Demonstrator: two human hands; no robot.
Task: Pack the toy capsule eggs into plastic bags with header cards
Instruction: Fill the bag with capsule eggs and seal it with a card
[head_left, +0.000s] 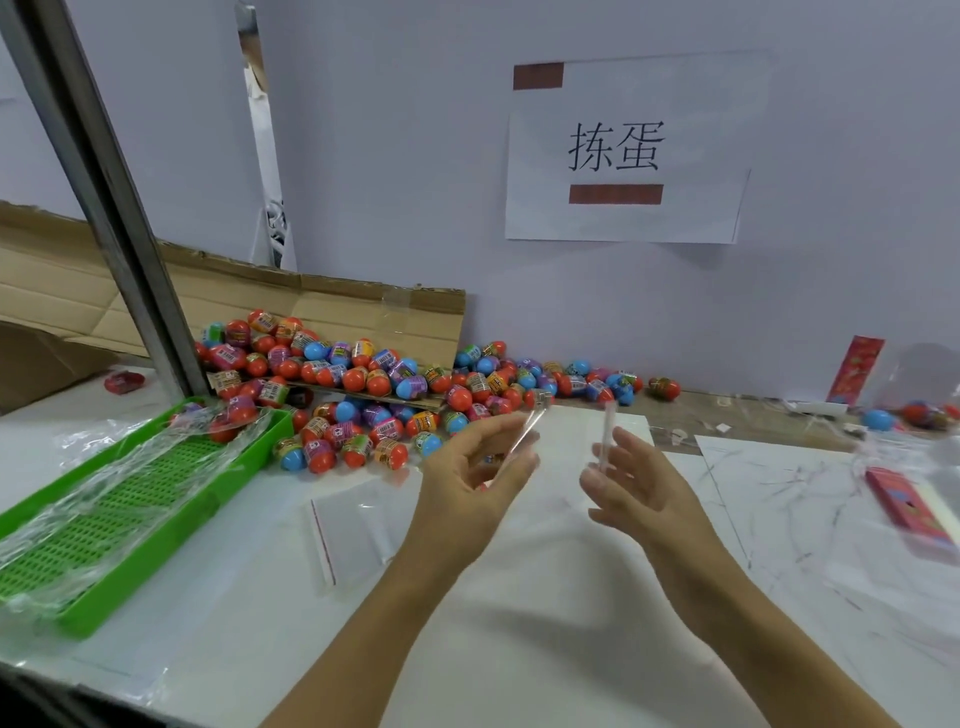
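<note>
Both hands held up just in front of the egg pile (395, 395): left hand (472, 480) grip pinched a clear bag (524, 436); right hand (631, 483) grip pinched a white strip (607, 436).

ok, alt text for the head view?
Two bare hands, left hand and right hand, hold a clear plastic bag open above a white table. Behind lies a pile of colourful toy capsule eggs; a green plastic tray sits left.

Left hand (475, 470) and right hand (631, 480) hold clear bag (524, 436) above table (519, 597); egg pile (395, 384) behind.
</note>
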